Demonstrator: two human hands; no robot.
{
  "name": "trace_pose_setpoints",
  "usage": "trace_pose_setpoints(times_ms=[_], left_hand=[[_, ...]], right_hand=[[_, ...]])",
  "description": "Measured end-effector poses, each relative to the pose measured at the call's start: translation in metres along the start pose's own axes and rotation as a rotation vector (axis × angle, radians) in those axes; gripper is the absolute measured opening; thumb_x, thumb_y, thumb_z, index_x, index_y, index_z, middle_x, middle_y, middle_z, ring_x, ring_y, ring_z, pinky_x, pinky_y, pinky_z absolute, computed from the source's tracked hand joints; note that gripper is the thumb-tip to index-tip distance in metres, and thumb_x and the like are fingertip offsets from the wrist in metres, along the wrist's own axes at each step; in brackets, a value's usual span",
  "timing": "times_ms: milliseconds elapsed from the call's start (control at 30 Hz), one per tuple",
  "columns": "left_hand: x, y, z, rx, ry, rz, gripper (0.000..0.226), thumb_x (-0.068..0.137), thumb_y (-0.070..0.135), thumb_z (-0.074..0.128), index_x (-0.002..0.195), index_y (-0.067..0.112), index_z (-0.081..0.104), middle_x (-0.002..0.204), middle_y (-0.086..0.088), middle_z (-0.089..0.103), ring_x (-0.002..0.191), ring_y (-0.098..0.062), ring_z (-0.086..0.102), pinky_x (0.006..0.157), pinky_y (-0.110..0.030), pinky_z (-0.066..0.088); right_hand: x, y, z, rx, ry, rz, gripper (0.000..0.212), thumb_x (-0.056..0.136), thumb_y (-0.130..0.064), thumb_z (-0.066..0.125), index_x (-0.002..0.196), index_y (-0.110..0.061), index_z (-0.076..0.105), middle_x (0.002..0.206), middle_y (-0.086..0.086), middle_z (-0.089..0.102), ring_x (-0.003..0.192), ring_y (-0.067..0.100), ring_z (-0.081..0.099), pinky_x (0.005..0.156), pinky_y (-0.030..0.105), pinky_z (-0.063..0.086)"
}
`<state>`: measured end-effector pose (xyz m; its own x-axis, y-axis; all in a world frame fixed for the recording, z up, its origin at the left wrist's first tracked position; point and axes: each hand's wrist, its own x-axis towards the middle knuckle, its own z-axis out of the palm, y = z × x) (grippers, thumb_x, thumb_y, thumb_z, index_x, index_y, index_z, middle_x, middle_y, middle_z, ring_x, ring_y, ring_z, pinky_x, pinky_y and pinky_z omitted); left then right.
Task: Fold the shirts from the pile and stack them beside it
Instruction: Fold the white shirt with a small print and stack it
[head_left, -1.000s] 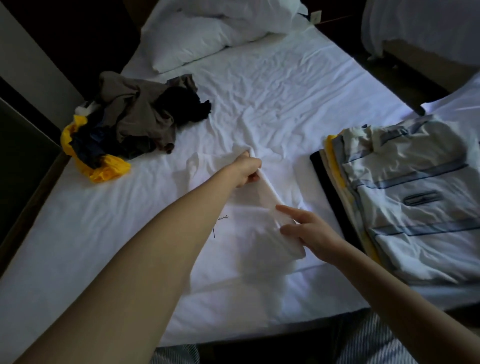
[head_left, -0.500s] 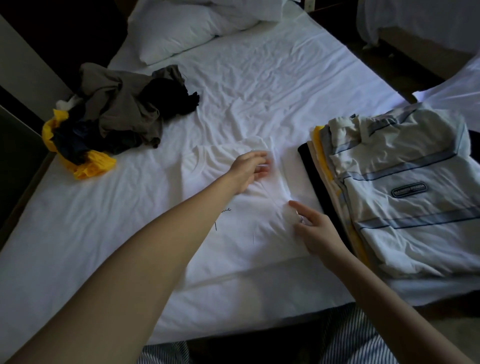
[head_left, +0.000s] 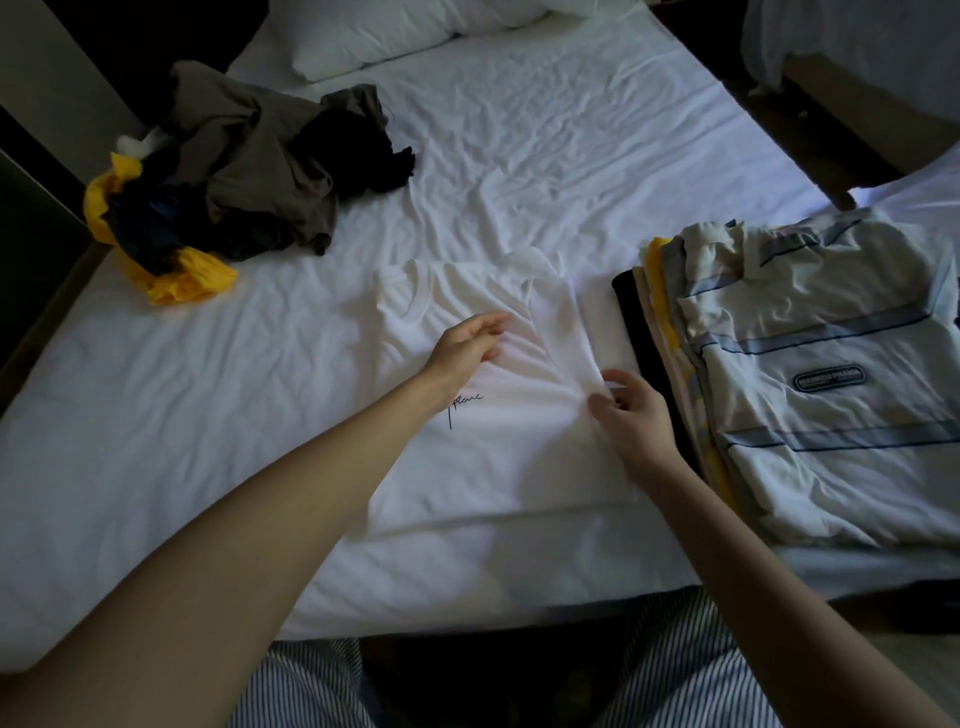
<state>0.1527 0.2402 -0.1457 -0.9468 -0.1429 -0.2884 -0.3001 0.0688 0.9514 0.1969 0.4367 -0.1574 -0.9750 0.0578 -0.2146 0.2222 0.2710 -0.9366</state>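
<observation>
Pinching the white shirt (head_left: 493, 452) by its edge, the right hand (head_left: 631, 415) no longer lies flat; the left hand (head_left: 465, 345) has let go, fingers loose. The white shirt lies between pile (head_left: 234, 171) and stack (head_left: 810, 364).

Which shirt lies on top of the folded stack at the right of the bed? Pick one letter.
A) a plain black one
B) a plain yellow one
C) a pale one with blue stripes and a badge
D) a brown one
C: the pale striped shirt lies uppermost on the stack, with only black and yellow edges showing under it.
</observation>
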Motion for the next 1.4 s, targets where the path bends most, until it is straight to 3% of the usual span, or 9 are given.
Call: trace_pose_setpoints(times_ms=[167,267,400,567,767,900,1000,1167,1400], left_hand=[[-0.031,-0.010,-0.023,0.395,0.239,0.243,0.043,0.091,0.001,0.041,0.132,0.010,0.053,0.127,-0.002,0.055,0.113,-0.013,0.048,0.094,-0.021,0.038],[-0.064,-0.046,-0.051,0.770,0.384,0.489,0.047,0.089,0.018,0.037,0.130,0.009,0.055,0.133,-0.013,0.055,0.119,-0.024,0.047,0.098,-0.029,0.037],[-0.107,-0.101,-0.082,1.036,0.311,0.323,0.060,0.089,0.045,0.021,0.140,0.024,0.047,0.149,-0.010,0.039,0.139,-0.023,0.034,0.113,-0.041,0.024],[-0.132,-0.103,-0.084,1.023,0.363,0.230,0.071,0.083,0.056,0.015,0.145,0.028,0.038,0.153,-0.005,0.032,0.143,-0.019,0.025,0.116,-0.039,0.012],[-0.160,-0.115,-0.089,1.076,0.141,0.302,0.090,0.068,0.076,0.034,0.147,0.031,0.031,0.154,-0.013,0.026,0.144,-0.027,0.019,0.115,-0.036,0.010],[-0.166,-0.118,-0.089,0.889,0.240,0.443,0.062,0.075,0.051,0.049,0.127,0.017,0.061,0.132,-0.014,0.055,0.121,-0.027,0.048,0.103,-0.034,0.033],[-0.168,-0.104,-0.081,0.665,0.348,0.431,0.049,0.079,0.034,0.043,0.110,0.009,0.071,0.118,-0.013,0.064,0.104,-0.017,0.054,0.091,-0.023,0.039],[-0.165,-0.096,-0.071,0.472,0.404,0.365,0.024,0.089,-0.001,0.052,0.106,-0.002,0.069,0.121,-0.018,0.058,0.107,-0.032,0.059,0.090,-0.023,0.046],[-0.208,-0.107,-0.088,0.422,0.357,0.379,0.030,0.089,-0.011,0.050,0.111,0.002,0.068,0.123,-0.008,0.057,0.087,-0.022,0.061,0.072,-0.004,0.045]], right_hand=[[-0.007,-0.017,0.015,-0.530,0.109,-0.328,0.043,0.090,-0.019,0.047,0.132,-0.008,0.049,0.126,0.012,0.054,0.119,0.033,0.045,0.096,0.037,0.034],[-0.018,-0.009,0.040,-0.757,0.026,-0.661,0.048,0.085,-0.032,0.038,0.122,-0.013,0.060,0.129,0.013,0.058,0.121,0.038,0.050,0.097,0.043,0.038],[-0.028,0.025,0.058,-1.017,-0.235,-0.552,0.061,0.091,-0.051,0.013,0.146,-0.034,0.029,0.158,-0.004,0.015,0.147,0.022,0.005,0.115,0.032,-0.006],[-0.041,0.030,0.045,-0.965,-0.072,-0.508,0.065,0.088,-0.050,0.015,0.142,-0.025,0.041,0.153,0.001,0.030,0.143,0.026,0.021,0.113,0.028,-0.002],[-0.079,0.048,0.009,-0.960,-0.124,-0.334,0.087,0.070,-0.074,0.013,0.148,-0.037,0.021,0.159,-0.002,-0.008,0.145,0.021,-0.011,0.107,0.028,-0.021],[-0.078,0.048,-0.008,-0.796,-0.155,-0.311,0.076,0.078,-0.055,0.065,0.143,-0.027,0.038,0.159,0.010,-0.002,0.144,0.032,0.005,0.114,0.037,0.010],[-0.067,0.037,-0.013,-0.688,-0.045,-0.352,0.048,0.086,-0.030,0.066,0.129,-0.012,0.056,0.144,0.021,0.038,0.128,0.039,0.039,0.101,0.035,0.033],[-0.064,0.025,-0.012,-0.509,0.035,-0.381,0.017,0.086,-0.007,0.065,0.099,0.000,0.072,0.095,0.009,0.060,0.093,0.033,0.061,0.066,0.016,0.032],[-0.097,0.023,-0.037,-0.504,-0.071,-0.457,0.021,0.080,0.000,0.069,0.101,0.003,0.071,0.117,0.018,0.061,0.089,0.021,0.060,0.070,0.001,0.037]])
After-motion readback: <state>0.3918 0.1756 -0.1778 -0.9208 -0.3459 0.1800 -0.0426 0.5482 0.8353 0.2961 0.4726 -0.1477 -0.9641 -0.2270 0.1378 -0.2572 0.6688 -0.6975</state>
